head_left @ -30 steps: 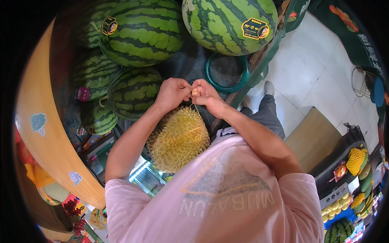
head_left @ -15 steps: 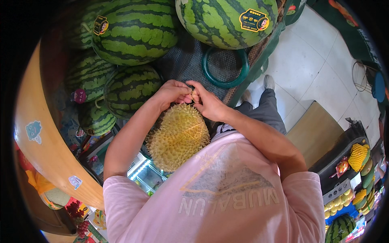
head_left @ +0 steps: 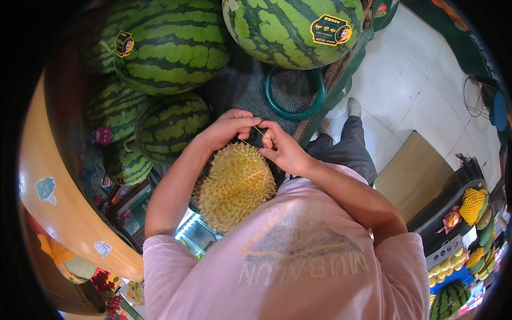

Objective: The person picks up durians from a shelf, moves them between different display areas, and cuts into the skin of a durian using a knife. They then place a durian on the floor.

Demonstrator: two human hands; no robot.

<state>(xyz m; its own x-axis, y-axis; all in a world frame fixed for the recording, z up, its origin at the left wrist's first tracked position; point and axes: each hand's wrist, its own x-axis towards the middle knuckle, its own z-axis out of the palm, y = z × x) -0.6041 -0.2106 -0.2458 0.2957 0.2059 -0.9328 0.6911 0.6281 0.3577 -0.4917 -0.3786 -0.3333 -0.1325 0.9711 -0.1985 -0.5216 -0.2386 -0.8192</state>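
A spiny yellow-green durian point(head_left: 234, 189) sits upright against my shirt front, with thin string lines crossing its husk. Just beyond its top, my left hand point(head_left: 234, 128) pinches a thin yellowish string point(head_left: 248, 143) between thumb and fingertips. My right hand point(head_left: 284, 149) is beside it, fingers curled on the same string, which makes a small loop between the two hands. Whether a knot lies in the loop is too small to tell. The durian's underside is hidden.
Large striped watermelons point(head_left: 176, 48) are piled at the far left and far middle. A dark green ring point(head_left: 269, 96) lies on black woven matting point(head_left: 242, 88). A curved wooden edge point(head_left: 64, 186) bounds the left; a brown board point(head_left: 413, 178) is on the right.
My hands have drawn a little apart, my right hand shifting right and down, so the string between them shows as an open loop. The durian stays almost in place.
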